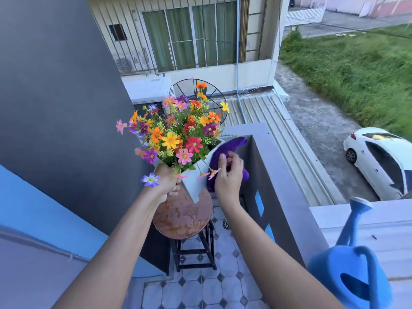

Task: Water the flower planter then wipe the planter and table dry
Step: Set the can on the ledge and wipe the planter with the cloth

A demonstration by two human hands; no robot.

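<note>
A white rectangular planter (196,182) full of colourful flowers (176,134) is lifted and tilted above a small round brown table (182,216) whose top looks wet. My left hand (166,181) grips the planter's near left corner from below. My right hand (229,175) holds a purple cloth (229,147) bunched against the planter's right side. A blue watering can (352,270) stands on the ledge at the lower right, apart from both hands.
A grey balcony wall (276,175) runs close along the right of the table. A dark grey wall (55,108) stands on the left. The floor (211,291) below is tiled. Beyond the wall are a neighbouring roof, a road and a white car (383,161).
</note>
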